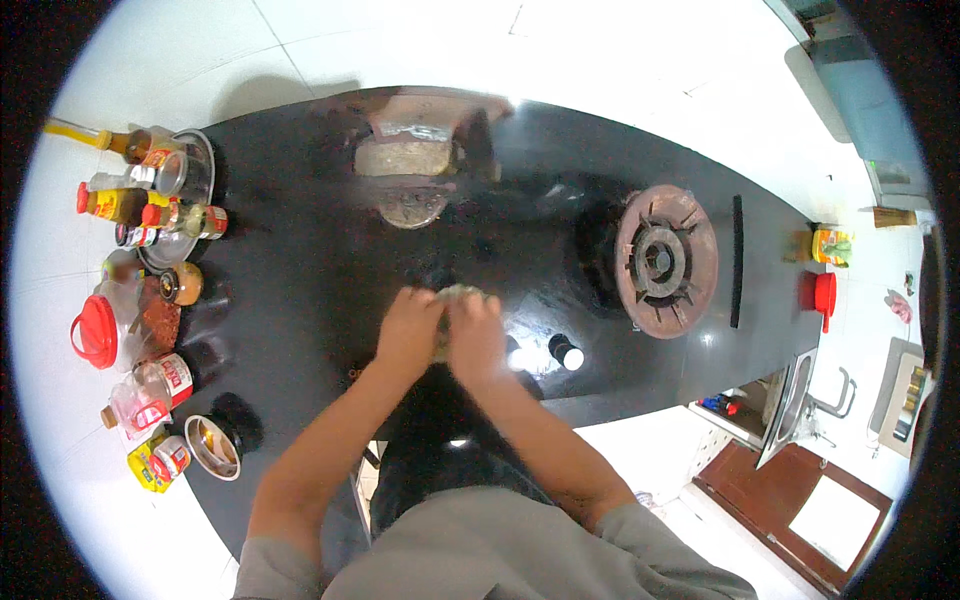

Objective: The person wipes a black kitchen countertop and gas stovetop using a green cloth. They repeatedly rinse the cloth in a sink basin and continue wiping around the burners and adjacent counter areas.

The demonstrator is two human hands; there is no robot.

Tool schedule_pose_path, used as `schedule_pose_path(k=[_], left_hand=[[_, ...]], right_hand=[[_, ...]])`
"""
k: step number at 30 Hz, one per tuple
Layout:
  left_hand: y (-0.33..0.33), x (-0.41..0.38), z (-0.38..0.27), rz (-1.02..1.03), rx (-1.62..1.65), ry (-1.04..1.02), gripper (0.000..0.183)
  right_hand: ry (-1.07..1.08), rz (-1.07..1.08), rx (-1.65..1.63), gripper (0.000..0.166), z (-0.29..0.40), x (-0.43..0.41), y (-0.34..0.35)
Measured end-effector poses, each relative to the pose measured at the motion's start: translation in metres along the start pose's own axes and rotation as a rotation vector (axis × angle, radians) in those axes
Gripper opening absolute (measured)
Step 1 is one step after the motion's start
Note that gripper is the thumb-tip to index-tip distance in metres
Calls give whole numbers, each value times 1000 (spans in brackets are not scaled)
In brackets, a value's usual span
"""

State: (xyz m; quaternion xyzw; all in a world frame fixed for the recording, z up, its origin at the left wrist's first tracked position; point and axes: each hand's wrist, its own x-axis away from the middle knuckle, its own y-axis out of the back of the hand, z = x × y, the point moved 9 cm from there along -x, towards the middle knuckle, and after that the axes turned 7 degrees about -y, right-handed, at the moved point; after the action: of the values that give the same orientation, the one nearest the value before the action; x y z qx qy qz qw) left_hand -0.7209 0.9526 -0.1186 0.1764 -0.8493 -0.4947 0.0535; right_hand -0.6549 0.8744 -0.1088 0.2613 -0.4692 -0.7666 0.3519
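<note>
My left hand (409, 330) and my right hand (476, 330) are close together above the black glass cooktop (525, 262), with fingers bent inward. Between them they grip a small pale greenish item (459, 291), perhaps a cloth; the fingers hide most of it. Right of my hands, a gas burner (660, 261) sits within a pinkish oval drip pan. A black control knob with a pale face (566, 352) stands near the cooktop's front edge, and another is partly hidden beside my right hand. Beyond my hands lies a half-round metallic shape (411, 210), possibly a reflection.
At left, a round tray (210, 150) carries sauce bottles and jars. Nearer are a red-lidded jar (97, 330), a plastic bottle (150, 397) and a steel bowl (214, 448). A red-handled item (823, 292), a yellow packet (831, 247) and the sink (787, 412) are at right.
</note>
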Motion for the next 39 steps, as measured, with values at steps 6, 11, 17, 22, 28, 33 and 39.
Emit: schedule_pose_path(k=[6, 11, 17, 22, 28, 33, 39], left_hand=[[22, 5, 31, -248, -23, -76, 33], [12, -58, 39, -66, -8, -24, 20], [33, 87, 56, -44, 26, 195, 30], [112, 40, 103, -497, -110, -22, 26], [96, 66, 133, -433, -7, -128, 29], [76, 128, 109, -351, 60, 147, 27], [52, 168, 70, -294, 19, 269, 26]], right_hand=[[168, 6, -68, 27, -6, -29, -8], [73, -240, 10, 27, -14, -77, 4], [242, 86, -228, 32, 68, 6, -40], [426, -103, -192, 28, 83, -85, -44], [431, -54, -320, 28, 114, -81, -69], [519, 52, -346, 26, 115, -46, -68], [522, 131, -351, 30, 106, -3, -51]])
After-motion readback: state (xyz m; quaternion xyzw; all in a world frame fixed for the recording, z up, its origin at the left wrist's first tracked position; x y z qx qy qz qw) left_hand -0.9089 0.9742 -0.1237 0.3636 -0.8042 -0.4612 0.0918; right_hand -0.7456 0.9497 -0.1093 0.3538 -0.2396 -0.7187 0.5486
